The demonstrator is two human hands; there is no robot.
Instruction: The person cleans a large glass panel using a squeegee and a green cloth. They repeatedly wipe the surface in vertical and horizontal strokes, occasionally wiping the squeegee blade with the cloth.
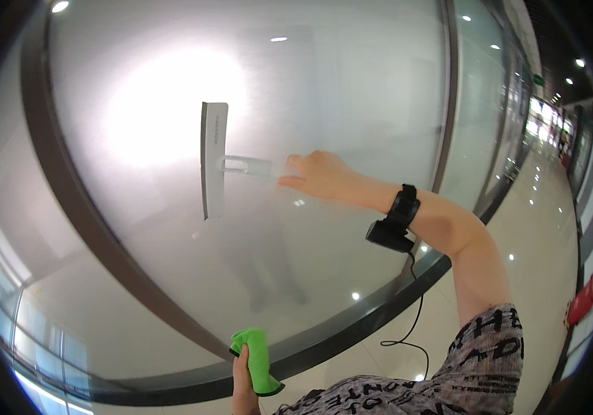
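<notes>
A window squeegee (214, 161) with a long pale head and a translucent handle lies against a large frosted glass panel (327, 249), its head roughly upright in the picture. At the end of that handle is my right hand (317, 174), its fingers closed around the grip. On my right forearm a black strap holds a small black device (390, 236), with a thin cable hanging from it. Low in the view, my left hand (243, 369) grips a folded green cloth (259, 360) with dark edging, near the bottom frame of the glass.
Dark metal frames (94, 223) border the panel at left and right, and a dark rail (327, 345) runs along its foot. A glossy tiled corridor floor (545, 233) stretches away at right. A red object (582, 301) stands by the far right wall.
</notes>
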